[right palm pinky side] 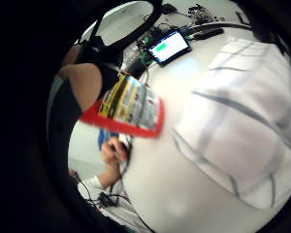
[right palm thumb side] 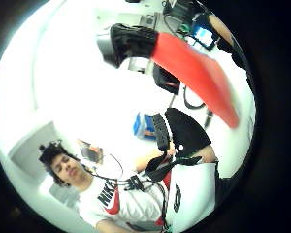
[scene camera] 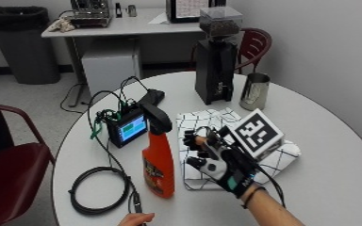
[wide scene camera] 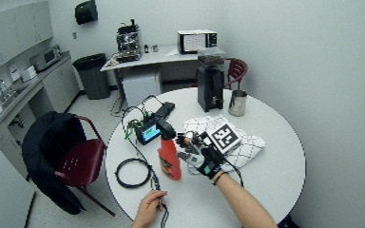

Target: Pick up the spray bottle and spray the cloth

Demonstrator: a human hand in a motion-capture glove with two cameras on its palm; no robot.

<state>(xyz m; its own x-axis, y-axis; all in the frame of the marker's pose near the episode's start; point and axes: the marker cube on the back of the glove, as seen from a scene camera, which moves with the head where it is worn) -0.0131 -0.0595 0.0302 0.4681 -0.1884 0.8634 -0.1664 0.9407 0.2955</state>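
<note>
An orange-red spray bottle [scene camera: 158,162] with a black trigger head [scene camera: 157,117] stands upright on the round white table [scene camera: 332,155], left of the cloth. The white cloth [scene camera: 201,120] with thin black lines lies crumpled at the table's middle. My gloved right hand [scene camera: 217,160] hovers over the cloth's near edge, just right of the bottle, with its fingers spread and nothing in them. Whether it touches the bottle I cannot tell. The little finger side palm view shows the bottle's label [right palm pinky side: 131,104] close by and the cloth [right palm pinky side: 242,121] beside it. In the thumb side view the bottle [right palm thumb side: 199,77] stretches across.
A small screen device [scene camera: 127,128] with wires stands behind the bottle. A coil of black cable [scene camera: 96,188] lies at the near left, with a bare hand [scene camera: 137,219] on its end. A black grinder [scene camera: 213,61] and a metal pitcher [scene camera: 254,92] stand at the back.
</note>
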